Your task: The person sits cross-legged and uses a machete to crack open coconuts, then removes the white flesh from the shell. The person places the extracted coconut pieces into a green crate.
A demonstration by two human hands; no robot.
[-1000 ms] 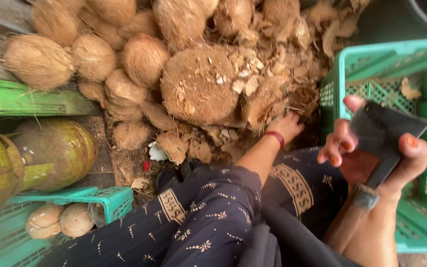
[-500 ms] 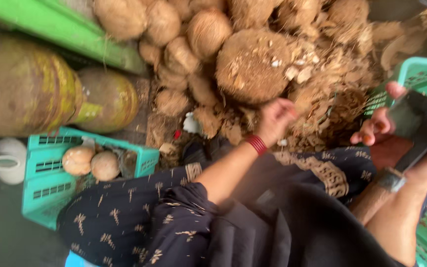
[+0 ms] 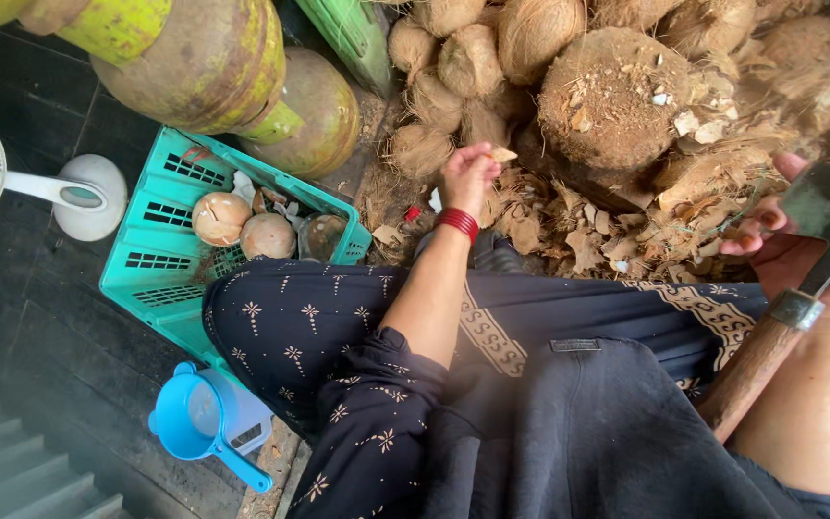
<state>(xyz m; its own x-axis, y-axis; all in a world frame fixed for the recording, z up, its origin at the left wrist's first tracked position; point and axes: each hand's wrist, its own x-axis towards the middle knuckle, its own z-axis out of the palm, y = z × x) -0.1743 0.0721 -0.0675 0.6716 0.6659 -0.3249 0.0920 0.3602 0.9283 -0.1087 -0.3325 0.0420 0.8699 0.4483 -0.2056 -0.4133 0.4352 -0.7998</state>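
My left hand (image 3: pixel 468 178), with a red bangle at the wrist, reaches down onto the husk scraps (image 3: pixel 549 226) just below a heap of brown husked coconuts (image 3: pixel 468 62). Its fingers are curled around a pale husk chip (image 3: pixel 502 154). My right hand (image 3: pixel 804 264) rests on my lap at the right edge. It grips a cleaver with a dark blade (image 3: pixel 818 204) and a wooden handle (image 3: pixel 756 370). A round fibre-covered chopping block (image 3: pixel 617 96) stands between the two hands, farther out.
A teal crate (image 3: pixel 160 240) by my left knee holds shelled coconuts (image 3: pixel 221 218). Large green-yellow coconuts (image 3: pixel 208 62) lie behind it. A white fan (image 3: pixel 12 183) stands on the dark floor at left, and a blue jug (image 3: pixel 199 423) sits near my leg.
The view has swung left and down, bringing in the fan and jug. My left hand has moved from beside the block to the scraps under the small coconuts. The cleaver stays in my right hand.
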